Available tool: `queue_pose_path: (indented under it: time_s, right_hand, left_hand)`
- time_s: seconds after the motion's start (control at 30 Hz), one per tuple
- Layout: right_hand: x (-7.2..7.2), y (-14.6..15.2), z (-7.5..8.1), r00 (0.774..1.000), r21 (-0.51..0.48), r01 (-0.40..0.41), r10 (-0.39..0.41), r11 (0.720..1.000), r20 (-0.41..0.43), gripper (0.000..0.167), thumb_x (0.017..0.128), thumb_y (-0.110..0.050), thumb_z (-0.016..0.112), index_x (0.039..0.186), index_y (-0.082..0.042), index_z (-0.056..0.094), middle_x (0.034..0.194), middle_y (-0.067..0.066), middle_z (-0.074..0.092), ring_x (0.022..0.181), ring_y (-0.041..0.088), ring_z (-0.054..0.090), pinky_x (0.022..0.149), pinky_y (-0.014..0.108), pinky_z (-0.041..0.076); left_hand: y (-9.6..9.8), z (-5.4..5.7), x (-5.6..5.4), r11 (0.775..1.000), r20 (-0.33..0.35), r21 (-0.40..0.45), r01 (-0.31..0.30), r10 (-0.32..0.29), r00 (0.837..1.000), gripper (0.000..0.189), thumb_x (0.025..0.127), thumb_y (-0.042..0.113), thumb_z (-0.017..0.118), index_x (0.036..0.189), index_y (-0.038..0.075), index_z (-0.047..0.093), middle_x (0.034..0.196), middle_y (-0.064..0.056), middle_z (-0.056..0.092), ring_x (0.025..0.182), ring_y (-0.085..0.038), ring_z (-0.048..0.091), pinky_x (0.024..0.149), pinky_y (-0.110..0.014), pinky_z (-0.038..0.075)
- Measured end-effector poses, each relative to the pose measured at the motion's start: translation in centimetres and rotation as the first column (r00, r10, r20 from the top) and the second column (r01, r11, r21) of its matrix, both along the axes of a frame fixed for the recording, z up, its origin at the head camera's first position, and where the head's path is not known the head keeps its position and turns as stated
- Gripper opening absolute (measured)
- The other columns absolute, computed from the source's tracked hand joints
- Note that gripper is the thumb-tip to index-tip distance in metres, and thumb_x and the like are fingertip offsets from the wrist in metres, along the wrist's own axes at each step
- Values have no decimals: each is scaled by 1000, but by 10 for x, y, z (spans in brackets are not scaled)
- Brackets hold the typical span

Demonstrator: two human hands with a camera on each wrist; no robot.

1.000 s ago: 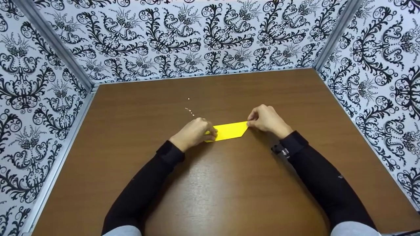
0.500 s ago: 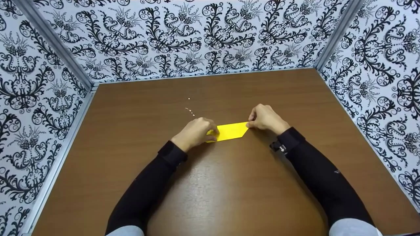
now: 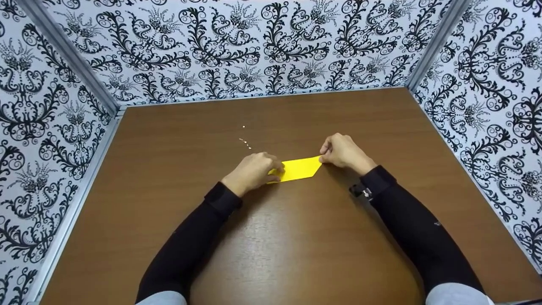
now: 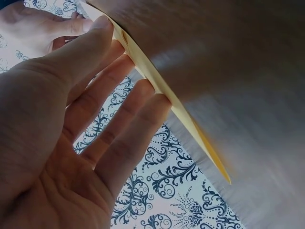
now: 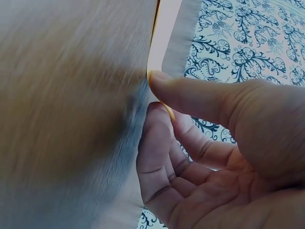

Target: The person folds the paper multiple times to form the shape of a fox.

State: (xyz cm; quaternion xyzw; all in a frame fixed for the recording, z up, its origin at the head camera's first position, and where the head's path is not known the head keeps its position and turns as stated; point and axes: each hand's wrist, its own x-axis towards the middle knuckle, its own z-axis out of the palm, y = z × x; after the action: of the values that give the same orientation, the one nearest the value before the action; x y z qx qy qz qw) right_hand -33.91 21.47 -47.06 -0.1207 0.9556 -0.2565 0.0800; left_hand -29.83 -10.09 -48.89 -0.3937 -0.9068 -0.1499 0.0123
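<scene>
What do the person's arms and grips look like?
Left sleeve, right sleeve: black, light grey fabric nearest the body. Left wristband, right wristband: dark. Small dark device, shiny part, by the right wristband. Tiny pale mark on the right sleeve. Left grip, right grip: ungloved.

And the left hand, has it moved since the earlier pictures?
Yes, slightly: in the head view, judged against the white specks, the left hand has shifted rightward along the yellow paper.
</scene>
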Motion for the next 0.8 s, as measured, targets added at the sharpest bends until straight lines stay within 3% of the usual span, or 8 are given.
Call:
queue_pose_path:
  time_s: [0.13, 0.3, 0.53, 0.8]
  right_hand:
    - [3, 2, 1, 999, -36, 9, -10, 999, -36, 16, 103, -13, 89, 114, -2, 90, 111, 18, 88, 91, 28, 74, 81, 31, 56]
    - [13, 3, 5, 993, -84, -2, -8, 996, -115, 9, 104, -12, 86, 105, -5, 91, 100, 14, 87, 83, 26, 72, 73, 28, 54]
    - [31, 0, 9, 977, -121, -33, 7, 992, -213, 7, 102, -13, 84, 103, -7, 89, 96, 11, 85, 86, 27, 74, 79, 30, 55]
    - [46, -9, 11, 970, -153, -80, 42, 985, -238, 6, 103, -14, 86, 104, -8, 86, 101, 10, 83, 89, 25, 75, 82, 34, 60]
  left_hand:
    - [0, 0, 0, 1000, -8, -6, -3, 2, 1000, 20, 102, 23, 92, 118, 12, 89, 128, -4, 89, 117, -31, 83, 109, -50, 67]
    - [1, 1, 0, 1000, -8, -3, 0, 0, 1000, 21, 102, 21, 92, 120, 11, 90, 129, -5, 89, 118, -30, 84, 109, -50, 67]
    - [0, -1, 2, 999, -28, 20, 27, -26, 999, 17, 103, 20, 91, 118, 12, 90, 129, -7, 89, 118, -30, 85, 107, -47, 69]
    - [-1, -3, 1, 998, -39, 42, 46, -44, 998, 12, 104, 17, 90, 114, 11, 89, 128, -7, 89, 116, -29, 86, 105, -46, 70]
